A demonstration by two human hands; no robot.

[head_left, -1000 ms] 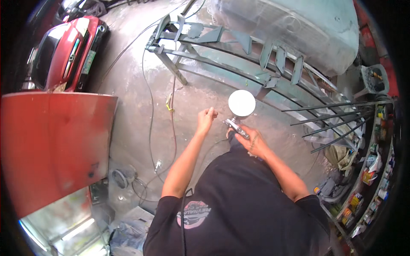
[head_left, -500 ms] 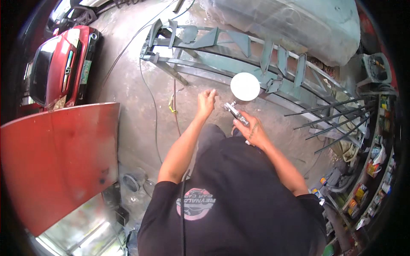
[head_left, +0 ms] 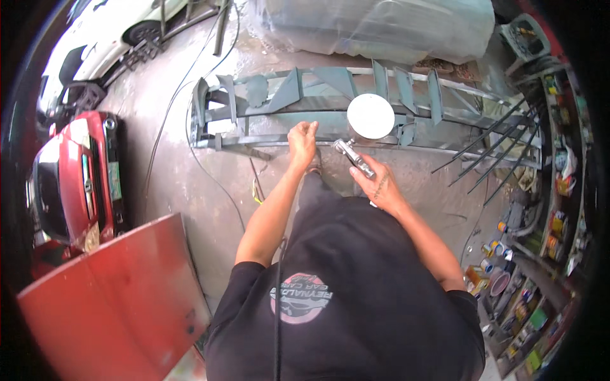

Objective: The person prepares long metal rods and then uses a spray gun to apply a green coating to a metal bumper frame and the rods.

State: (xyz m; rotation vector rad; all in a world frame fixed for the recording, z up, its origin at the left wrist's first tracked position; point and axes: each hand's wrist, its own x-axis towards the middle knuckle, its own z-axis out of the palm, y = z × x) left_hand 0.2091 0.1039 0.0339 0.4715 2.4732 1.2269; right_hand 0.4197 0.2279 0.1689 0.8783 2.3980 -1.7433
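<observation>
My right hand [head_left: 379, 182] grips a metallic spray gun [head_left: 353, 157] in front of my body, fingers wrapped round its handle. A round white cup [head_left: 370, 117] sits on the gun, seen from above. To the left of the gun, apart from it, my left hand [head_left: 303, 143] is raised with its fingers curled together; whatever they may hold is hidden. Beyond both hands stands a long metal rack [head_left: 254, 141] carrying several grey-green flat and triangular parts [head_left: 337, 82].
A red panel [head_left: 121, 298] stands at the near left, with a red car [head_left: 70, 178] behind it. Dark rods [head_left: 486, 149] jut out at the right beside shelves of cans [head_left: 556, 228]. A plastic-covered vehicle [head_left: 375, 25] is at the back. A hose [head_left: 213, 181] crosses the floor.
My view has turned and shifted, so the rack lies more level and the red panel appears lower. The spray gun stays in my right hand; my left hand has moved slightly, still curled.
</observation>
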